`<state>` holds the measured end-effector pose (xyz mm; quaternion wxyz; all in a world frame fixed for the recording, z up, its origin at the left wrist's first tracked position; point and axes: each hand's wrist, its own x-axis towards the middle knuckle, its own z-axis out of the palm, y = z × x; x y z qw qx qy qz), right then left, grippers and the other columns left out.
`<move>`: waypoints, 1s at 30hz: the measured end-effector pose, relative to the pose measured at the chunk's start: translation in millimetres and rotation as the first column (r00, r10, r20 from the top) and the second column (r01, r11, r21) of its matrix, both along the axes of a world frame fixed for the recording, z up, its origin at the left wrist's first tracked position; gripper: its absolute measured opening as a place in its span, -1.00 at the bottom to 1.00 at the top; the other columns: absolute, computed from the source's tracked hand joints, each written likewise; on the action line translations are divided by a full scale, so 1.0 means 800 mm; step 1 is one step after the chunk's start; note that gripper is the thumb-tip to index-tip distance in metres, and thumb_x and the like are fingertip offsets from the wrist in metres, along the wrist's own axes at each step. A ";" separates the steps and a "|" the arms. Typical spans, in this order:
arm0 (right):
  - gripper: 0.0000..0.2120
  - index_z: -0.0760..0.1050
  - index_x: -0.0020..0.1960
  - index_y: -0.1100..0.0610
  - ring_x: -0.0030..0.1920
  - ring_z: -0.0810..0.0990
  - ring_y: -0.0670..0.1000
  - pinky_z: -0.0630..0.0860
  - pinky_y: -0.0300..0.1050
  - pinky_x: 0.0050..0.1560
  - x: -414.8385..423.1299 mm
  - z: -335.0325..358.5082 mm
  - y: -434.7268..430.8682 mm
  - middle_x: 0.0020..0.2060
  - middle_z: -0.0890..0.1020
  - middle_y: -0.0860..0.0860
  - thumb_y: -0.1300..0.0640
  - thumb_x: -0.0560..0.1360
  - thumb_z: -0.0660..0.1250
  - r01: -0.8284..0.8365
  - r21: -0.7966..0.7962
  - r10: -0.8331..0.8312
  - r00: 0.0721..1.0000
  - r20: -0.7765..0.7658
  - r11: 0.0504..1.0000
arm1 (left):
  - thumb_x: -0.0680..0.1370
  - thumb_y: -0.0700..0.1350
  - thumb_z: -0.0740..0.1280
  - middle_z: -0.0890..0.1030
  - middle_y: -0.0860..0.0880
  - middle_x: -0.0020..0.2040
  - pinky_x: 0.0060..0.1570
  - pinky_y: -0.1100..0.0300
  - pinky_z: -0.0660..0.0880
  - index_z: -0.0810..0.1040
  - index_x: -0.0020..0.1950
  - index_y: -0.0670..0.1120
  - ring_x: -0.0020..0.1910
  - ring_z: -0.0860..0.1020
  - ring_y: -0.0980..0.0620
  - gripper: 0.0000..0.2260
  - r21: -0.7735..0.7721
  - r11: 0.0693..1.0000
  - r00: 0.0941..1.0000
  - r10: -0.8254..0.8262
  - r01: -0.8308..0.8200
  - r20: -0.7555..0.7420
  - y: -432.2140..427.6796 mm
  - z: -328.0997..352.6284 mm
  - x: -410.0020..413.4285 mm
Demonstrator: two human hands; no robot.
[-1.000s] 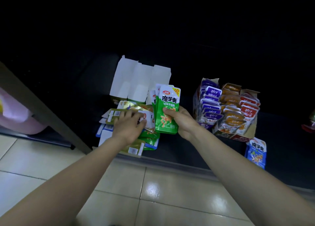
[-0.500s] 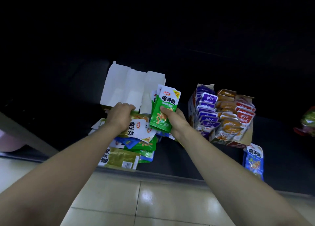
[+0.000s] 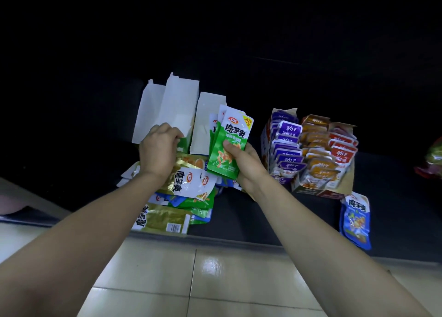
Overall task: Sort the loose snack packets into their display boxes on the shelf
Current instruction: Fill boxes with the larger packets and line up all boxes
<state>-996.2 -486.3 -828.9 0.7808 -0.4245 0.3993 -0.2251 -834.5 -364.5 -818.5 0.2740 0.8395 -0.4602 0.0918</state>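
My right hand (image 3: 246, 163) grips a small stack of green snack packets (image 3: 228, 144), held upright above the shelf. My left hand (image 3: 159, 153) is curled over the back of a loose heap of gold, green and blue packets (image 3: 184, 192), its fingertips pinching a green packet edge (image 3: 183, 142) at the foot of white open display boxes (image 3: 177, 111). The fingertips are partly hidden behind the knuckles.
A display box (image 3: 311, 154) with purple, orange and red packets stands to the right. One blue packet (image 3: 356, 218) lies by the shelf's front edge (image 3: 239, 240). Pale floor tiles (image 3: 215, 281) run below. The shelf's back is dark.
My left hand has moved from the top of the heap up toward the white boxes and now pinches a green packet. My right hand keeps its green stack, raised slightly.
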 end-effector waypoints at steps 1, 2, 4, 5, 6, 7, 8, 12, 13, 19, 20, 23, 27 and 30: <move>-0.57 0.39 0.34 0.19 0.10 0.66 0.15 0.56 0.22 0.16 0.000 0.002 0.001 0.13 0.65 0.14 0.19 0.51 0.41 -0.008 -0.003 0.009 1.000 0.014 1.000 | 0.51 -0.32 0.35 0.60 -0.11 -0.13 -0.25 0.03 0.48 0.65 -0.03 -0.14 -0.05 0.53 -0.18 -0.86 -0.024 1.000 1.000 -0.014 0.015 0.025 0.002 0.006 -0.001; -0.56 0.39 0.34 0.19 0.11 0.65 0.15 0.55 0.24 0.16 0.000 0.005 0.002 0.14 0.65 0.14 0.19 0.51 0.41 -0.017 -0.004 0.017 1.000 0.024 1.000 | 0.51 -0.32 0.35 0.59 -0.10 -0.13 -0.26 0.03 0.47 0.65 -0.02 -0.15 -0.05 0.52 -0.18 -0.87 -0.049 0.998 0.998 -0.028 0.030 0.051 0.003 0.012 -0.002; -0.56 0.38 0.35 0.19 0.12 0.65 0.16 0.56 0.24 0.15 -0.002 0.014 0.003 0.15 0.64 0.15 0.19 0.51 0.40 -0.029 0.006 0.029 0.998 0.053 1.000 | 0.52 -0.31 0.35 0.58 -0.10 -0.13 -0.24 0.04 0.45 0.64 -0.02 -0.16 -0.05 0.49 -0.19 -0.88 -0.102 0.993 0.995 -0.042 0.052 0.093 0.005 0.028 -0.007; -0.56 0.38 0.35 0.19 0.12 0.65 0.16 0.58 0.21 0.12 -0.004 0.020 0.004 0.16 0.64 0.15 0.19 0.52 0.40 -0.030 0.013 0.029 0.997 0.068 0.999 | 0.52 -0.31 0.34 0.57 -0.10 -0.13 -0.20 0.03 0.43 0.63 -0.01 -0.15 -0.04 0.47 -0.19 -0.88 -0.126 0.990 0.993 -0.041 0.055 0.113 0.005 0.036 -0.010; -0.57 0.38 0.36 0.19 0.10 0.65 0.14 0.61 0.16 0.06 -0.007 0.029 0.005 0.16 0.64 0.15 0.19 0.52 0.39 -0.033 0.017 0.031 0.997 0.077 0.999 | 0.53 -0.29 0.33 0.57 -0.09 -0.13 -0.13 0.02 0.40 0.63 -0.01 -0.14 -0.03 0.46 -0.18 -0.88 -0.144 0.988 0.990 -0.035 0.054 0.136 0.005 0.045 -0.013; -0.57 0.39 0.36 0.19 0.07 0.66 0.13 0.64 0.10 -0.03 -0.011 0.037 0.005 0.16 0.64 0.15 0.20 0.52 0.38 -0.038 0.016 0.036 0.996 0.087 0.999 | 0.53 -0.27 0.33 0.57 -0.07 -0.13 -0.07 0.03 0.34 0.63 -0.01 -0.11 -0.02 0.43 -0.17 -0.88 -0.155 0.987 0.987 -0.026 0.051 0.158 0.006 0.053 -0.017; -0.58 0.39 0.35 0.18 0.04 0.67 0.10 0.64 0.05 -0.10 -0.016 0.046 0.005 0.15 0.64 0.14 0.20 0.53 0.38 -0.044 0.010 0.043 0.995 0.093 0.999 | 0.53 -0.25 0.33 0.57 -0.05 -0.14 -0.03 0.04 0.27 0.63 -0.01 -0.09 0.00 0.41 -0.14 -0.88 -0.163 0.985 0.984 -0.024 0.053 0.176 0.006 0.062 -0.021; -0.58 0.39 0.34 0.16 0.10 0.65 0.11 0.63 0.09 0.01 -0.049 0.077 -0.001 0.15 0.64 0.12 0.18 0.52 0.39 -0.053 -0.047 0.057 0.995 0.086 0.997 | 0.51 -0.21 0.39 0.56 0.01 -0.20 0.06 0.04 0.14 0.64 -0.04 -0.04 0.06 0.35 -0.09 -0.91 -0.154 0.978 0.974 -0.106 0.139 0.202 0.011 0.079 -0.053; -0.57 0.39 0.34 0.15 0.11 0.65 0.13 0.61 0.12 0.06 -0.058 0.082 -0.004 0.15 0.64 0.12 0.18 0.51 0.40 -0.051 -0.059 0.056 0.995 0.080 0.997 | 0.50 -0.20 0.40 0.55 0.01 -0.21 0.10 0.01 0.14 0.64 -0.05 -0.03 0.08 0.34 -0.08 -0.91 -0.147 0.974 0.969 -0.140 0.171 0.201 0.012 0.079 -0.062; -0.62 0.40 0.30 0.13 0.05 0.67 0.13 0.65 0.03 -0.12 -0.133 0.089 -0.001 0.15 0.64 0.15 0.22 0.52 0.38 -0.075 -0.079 0.077 0.997 0.015 0.994 | 0.47 -0.21 0.43 0.52 0.01 -0.28 0.04 -0.13 0.41 0.64 -0.02 -0.06 0.02 0.41 -0.14 -0.88 -0.111 0.908 0.914 -0.403 0.405 0.041 0.011 0.065 -0.141; -0.60 0.39 0.33 0.14 0.09 0.66 0.15 0.65 0.05 -0.07 -0.147 0.084 0.000 0.16 0.64 0.15 0.22 0.52 0.38 -0.081 -0.091 0.081 0.997 -0.006 0.993 | 0.47 -0.19 0.41 0.53 0.02 -0.27 0.00 -0.07 0.42 0.63 -0.02 -0.06 0.00 0.42 -0.14 -0.89 -0.118 0.889 0.895 -0.445 0.442 0.000 0.011 0.060 -0.156; -0.57 0.39 0.35 0.13 0.15 0.63 0.14 0.60 0.10 0.09 -0.187 0.066 0.000 0.18 0.63 0.12 0.20 0.51 0.39 -0.096 -0.106 0.090 0.994 -0.055 0.990 | 0.49 -0.12 0.37 0.56 0.03 -0.26 -0.08 0.05 0.40 0.64 -0.01 -0.03 -0.02 0.42 -0.08 -0.89 -0.119 0.854 0.851 -0.518 0.507 -0.088 0.012 0.042 -0.193; -0.55 0.40 0.34 0.11 0.15 0.63 0.11 0.55 0.15 0.19 -0.226 0.041 0.001 0.16 0.65 0.09 0.21 0.49 0.42 -0.102 -0.089 0.092 0.989 -0.115 0.991 | 0.48 -0.15 0.45 0.58 0.08 -0.21 -0.06 0.07 0.35 0.65 0.01 0.01 -0.02 0.40 -0.01 -0.87 -0.041 0.832 0.815 -0.551 0.554 -0.179 0.017 0.013 -0.226; -0.42 0.35 0.38 0.06 0.16 0.63 0.08 0.51 0.16 0.24 -0.240 0.028 0.004 0.15 0.66 0.06 0.18 0.42 0.48 -0.141 -0.082 0.125 0.977 -0.174 0.987 | 0.48 -0.11 0.45 0.56 0.16 -0.21 0.06 -0.01 0.39 0.64 0.00 0.04 -0.01 0.37 0.04 -0.88 0.044 0.790 0.771 -0.583 0.612 -0.256 0.022 -0.008 -0.243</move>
